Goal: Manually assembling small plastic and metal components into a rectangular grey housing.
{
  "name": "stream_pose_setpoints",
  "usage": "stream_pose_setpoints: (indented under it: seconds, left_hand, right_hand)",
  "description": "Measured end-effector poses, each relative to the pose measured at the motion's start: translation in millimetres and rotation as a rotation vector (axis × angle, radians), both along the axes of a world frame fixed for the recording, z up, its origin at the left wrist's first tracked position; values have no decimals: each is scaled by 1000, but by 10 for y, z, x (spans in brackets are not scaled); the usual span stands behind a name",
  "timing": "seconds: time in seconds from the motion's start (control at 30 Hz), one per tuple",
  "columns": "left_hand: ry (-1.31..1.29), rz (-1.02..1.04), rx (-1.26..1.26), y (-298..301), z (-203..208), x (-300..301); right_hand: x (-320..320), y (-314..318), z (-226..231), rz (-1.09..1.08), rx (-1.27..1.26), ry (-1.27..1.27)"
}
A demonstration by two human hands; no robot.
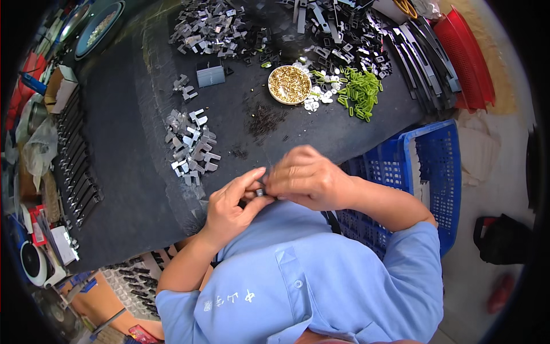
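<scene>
Close to the table's near edge, my left hand (230, 205) pinches a small grey metal part (259, 192) between thumb and fingers. My right hand (306, 179) meets it from the right, its fingers curled together at the part. Whatever those right fingertips hold is hidden or too small to name. Beyond my left hand lies a loose heap of bent silver metal brackets (192, 146). A patch of tiny dark screws or pins (264, 121) is scattered on the black table (129, 166) ahead of my hands.
A white bowl of small brass-coloured pieces (290, 85) stands near green loops (360, 94) and white discs (323, 86). More metal parts (209, 28) are heaped farther back. Blue crates (435, 183) are at my right, a red basket (467, 60) behind. Dark strips (77, 160) line the left.
</scene>
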State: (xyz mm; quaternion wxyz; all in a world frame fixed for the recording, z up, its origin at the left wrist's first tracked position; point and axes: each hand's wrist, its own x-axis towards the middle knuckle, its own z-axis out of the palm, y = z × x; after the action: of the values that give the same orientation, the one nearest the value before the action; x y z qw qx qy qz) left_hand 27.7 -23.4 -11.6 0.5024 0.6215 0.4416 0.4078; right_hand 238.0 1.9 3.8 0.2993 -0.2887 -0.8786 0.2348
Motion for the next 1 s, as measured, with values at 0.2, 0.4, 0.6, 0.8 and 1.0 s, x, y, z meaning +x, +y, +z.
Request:
stream_pose_setpoints:
  seconds: [0.2,0.4,0.6,0.8,1.0]
  left_hand:
    - [241,-77,189,59,-11,-257]
    - [241,-39,17,175,-2,-132]
    - [230,-48,137,135,83,-91]
    - [345,-111,204,158,152,8]
    - [609,-167,696,363,104,190]
  right_hand:
    - [376,-171,-110,-168,70,-548]
    - [496,-64,-88,-265,86,-282]
    - [376,83,-103,-370,43,-259]
    - [93,160,-205,-354,204,-291]
    - [31,180,47,-295,-234,-74]
